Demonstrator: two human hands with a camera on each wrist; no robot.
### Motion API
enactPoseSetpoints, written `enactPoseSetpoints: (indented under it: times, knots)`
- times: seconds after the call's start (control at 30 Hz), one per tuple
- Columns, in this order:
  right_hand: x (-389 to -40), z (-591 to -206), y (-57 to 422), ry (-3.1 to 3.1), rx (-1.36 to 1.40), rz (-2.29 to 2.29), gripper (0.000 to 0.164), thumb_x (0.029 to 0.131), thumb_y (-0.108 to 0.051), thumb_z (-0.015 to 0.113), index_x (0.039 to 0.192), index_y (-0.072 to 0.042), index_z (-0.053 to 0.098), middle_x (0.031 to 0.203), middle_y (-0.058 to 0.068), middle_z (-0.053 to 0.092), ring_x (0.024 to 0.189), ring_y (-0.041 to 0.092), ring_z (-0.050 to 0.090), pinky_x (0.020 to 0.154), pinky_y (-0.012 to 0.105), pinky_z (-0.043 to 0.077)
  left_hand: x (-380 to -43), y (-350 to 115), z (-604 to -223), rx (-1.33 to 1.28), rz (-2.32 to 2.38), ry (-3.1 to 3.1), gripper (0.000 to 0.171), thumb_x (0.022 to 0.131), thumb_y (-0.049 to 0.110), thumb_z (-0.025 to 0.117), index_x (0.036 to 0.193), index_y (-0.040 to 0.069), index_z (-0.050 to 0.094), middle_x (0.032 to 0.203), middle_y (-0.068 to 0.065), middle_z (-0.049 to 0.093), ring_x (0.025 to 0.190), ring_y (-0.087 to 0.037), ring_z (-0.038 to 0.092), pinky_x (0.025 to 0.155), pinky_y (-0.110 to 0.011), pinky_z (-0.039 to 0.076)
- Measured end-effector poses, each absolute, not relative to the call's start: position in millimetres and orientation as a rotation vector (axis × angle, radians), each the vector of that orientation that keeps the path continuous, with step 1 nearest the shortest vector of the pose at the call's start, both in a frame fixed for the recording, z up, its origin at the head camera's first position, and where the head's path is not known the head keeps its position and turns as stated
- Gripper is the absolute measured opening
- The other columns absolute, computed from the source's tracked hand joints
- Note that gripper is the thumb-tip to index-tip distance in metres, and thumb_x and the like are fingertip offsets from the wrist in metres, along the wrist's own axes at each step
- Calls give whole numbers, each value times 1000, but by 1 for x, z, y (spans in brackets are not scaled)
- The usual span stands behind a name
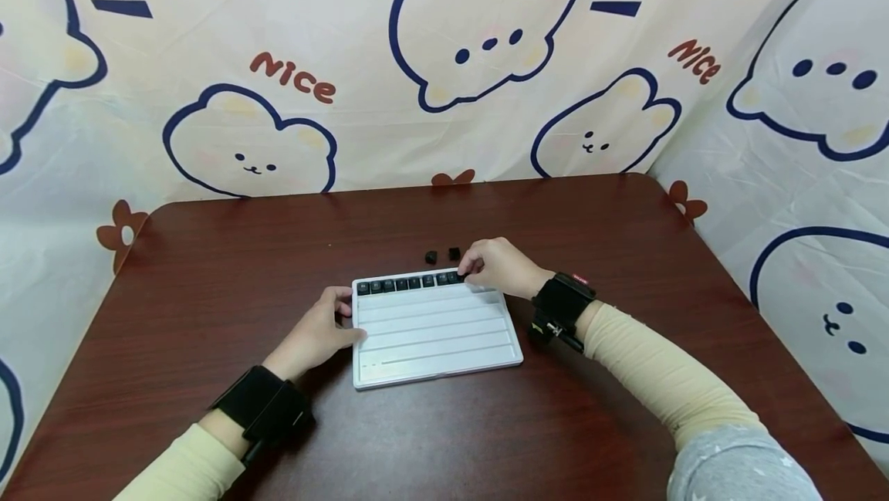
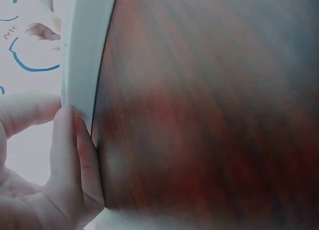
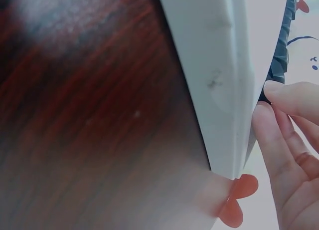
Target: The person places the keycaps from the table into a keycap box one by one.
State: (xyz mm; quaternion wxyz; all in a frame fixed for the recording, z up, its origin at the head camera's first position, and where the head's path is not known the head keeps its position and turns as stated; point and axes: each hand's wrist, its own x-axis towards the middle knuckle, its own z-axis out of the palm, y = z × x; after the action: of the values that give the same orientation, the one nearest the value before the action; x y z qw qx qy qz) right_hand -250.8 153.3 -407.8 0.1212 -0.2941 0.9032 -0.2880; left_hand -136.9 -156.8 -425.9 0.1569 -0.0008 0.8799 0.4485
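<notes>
A white ridged tray (image 1: 437, 335) lies on the brown table, with a row of black keycaps (image 1: 403, 284) along its far edge. My left hand (image 1: 322, 331) holds the tray's left edge, thumb at the rim and fingers along the side. At the far right end of the row, my right hand (image 1: 503, 265) pinches a black keycap (image 3: 264, 96) between thumb and index finger, mostly hidden by the fingertips. Two loose keycaps, one (image 1: 431, 257) to the left and another (image 1: 454, 253) beside my right fingers, sit just beyond the tray.
The brown table (image 1: 430, 447) extends around the tray on all sides. Behind it and along both sides hangs a pale cloth (image 1: 375, 146) printed with cartoon outlines. Black straps with devices (image 1: 562, 304) circle both wrists.
</notes>
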Motion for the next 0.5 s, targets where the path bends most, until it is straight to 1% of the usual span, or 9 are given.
enactPoseSetpoints:
  times: [0.27, 0.5]
  knots:
    - [-250, -404, 154, 2644, -885, -813, 12, 87, 4, 77, 93, -7, 78, 97, 5, 69, 87, 19, 63, 81, 34, 55, -137, -156, -425, -2, 1282, 2525, 69, 90, 5, 75, 147, -7, 36, 120, -20, 55, 93, -27, 52, 80, -38, 42]
    - [-254, -400, 157, 2645, -905, -800, 13, 86, 3, 79, 93, -8, 78, 98, 4, 69, 87, 18, 64, 77, 31, 54, -137, -156, -426, 2, 1268, 2531, 69, 91, 5, 75, 147, -8, 36, 119, -20, 55, 93, -28, 52, 79, -39, 43]
